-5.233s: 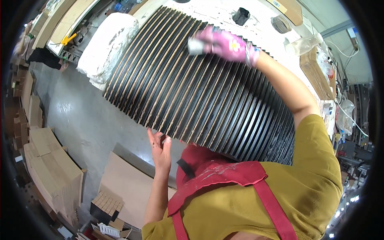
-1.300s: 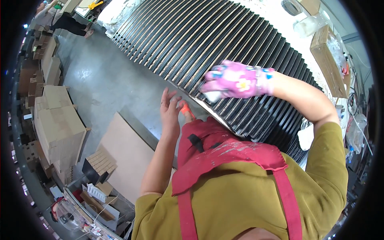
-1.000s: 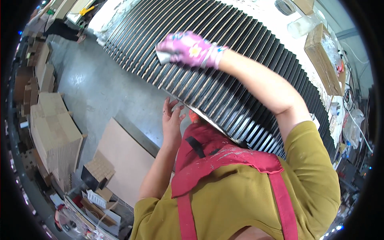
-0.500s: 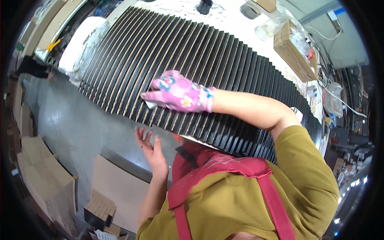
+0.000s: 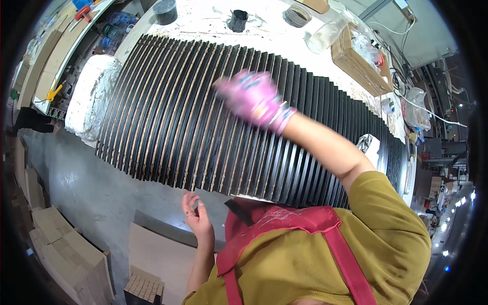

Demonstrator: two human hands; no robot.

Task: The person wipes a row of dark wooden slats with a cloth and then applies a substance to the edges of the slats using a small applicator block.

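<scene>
A long row of black strips [image 5: 168, 117] lies side by side on a white-covered table; several show light-brown bare lines along their edges. My right hand [image 5: 251, 99], in a pink flowered glove, is over the middle of the row, its fingers drawn together and smeared by motion. Something white showed under those fingers earlier; now what they hold is hidden. My bare left hand [image 5: 195, 209] is just off the near edge of the strips, with loosely bent fingers apart and nothing in them. A crumpled white wad [image 5: 370, 147] rests on the strips near my right elbow.
A white wrapped bundle [image 5: 94, 96] sits at the row's left end. Behind the strips stand a lidded tub [image 5: 165, 12], a black cup [image 5: 238, 21], a clear jar [image 5: 325, 36] and a cardboard box [image 5: 358, 63]. Cardboard stacks [image 5: 71, 249] stand on the floor at lower left.
My right hand has moved away from me across the strips, toward their far side. My left hand stays near the close edge. The whole view has shifted, showing more of the table's far side.
</scene>
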